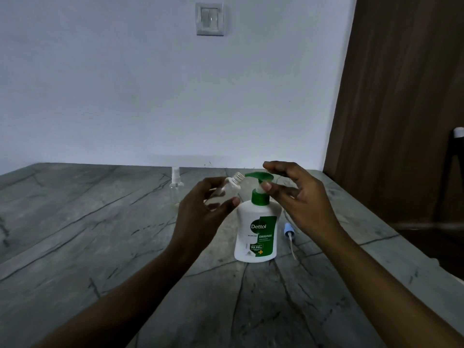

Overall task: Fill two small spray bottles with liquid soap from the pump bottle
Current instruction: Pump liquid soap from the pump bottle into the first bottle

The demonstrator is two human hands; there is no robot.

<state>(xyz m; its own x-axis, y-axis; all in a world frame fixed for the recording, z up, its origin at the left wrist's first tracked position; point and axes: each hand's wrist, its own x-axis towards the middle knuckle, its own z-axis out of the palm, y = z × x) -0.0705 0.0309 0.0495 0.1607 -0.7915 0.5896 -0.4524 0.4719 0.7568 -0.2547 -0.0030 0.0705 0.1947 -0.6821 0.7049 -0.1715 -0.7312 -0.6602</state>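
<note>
Left hand (200, 209) fingers and thumb are curled round a small clear plastic spray bottle (229, 188), which is held uncapped and tilted, its threaded mouth pointed up and to the right. That mouth is brought just beside the spout tip of the green pump head (258, 176) on a white plastic pump bottle with a green label (256, 237). The pump bottle is stood upright on the grey veined stone table (75, 234), near its middle.

The right hand (301, 197) is held over the pump head with its fingers loosely spread and nothing gripped. Its thumb tip is placed at the pump's white neck, though whether contact is made cannot be told.

A second small clear spray bottle (175, 189), with its sprayer fitted, is stood upright farther back on the table, left of the held one and well apart from the pump bottle. A blue sprayer top with a pale dip tube (287, 228) is laid flat on the table, just right of the pump bottle.

A grey double light switch (209, 19) is mounted on the pale wall behind, and a brown wooden panel (401, 96) is seen at the right.
</note>
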